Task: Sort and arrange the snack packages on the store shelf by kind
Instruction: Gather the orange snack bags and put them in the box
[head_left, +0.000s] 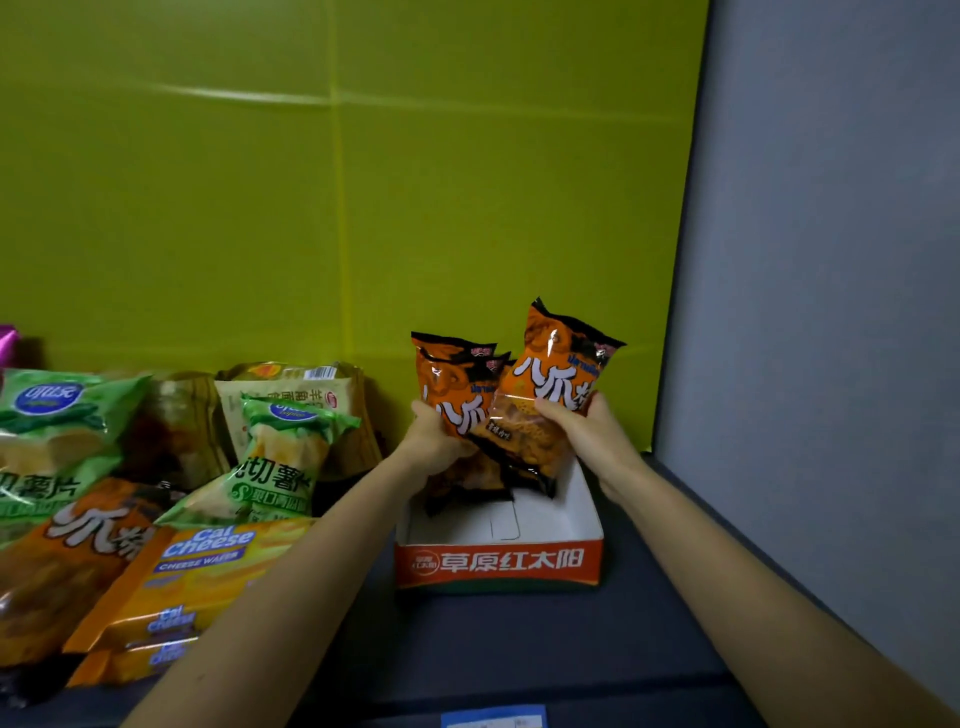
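The left hand (434, 441) clutches stacked orange bags (449, 395), tops toward twelve o'clock; the right hand (592, 431) clutches a tilted bag (558, 384), top toward one.

The front half of the red-fronted white cardboard tray (498, 566) stood open; orange foil snack bags (550, 384) filled its rear. Left of the tray, a heap of mixed snack packets (156, 493) blocked the dark shelf (519, 639). Right of it, a grey wall (831, 312) left a narrow strip. In front of the tray the shelf gave open room.
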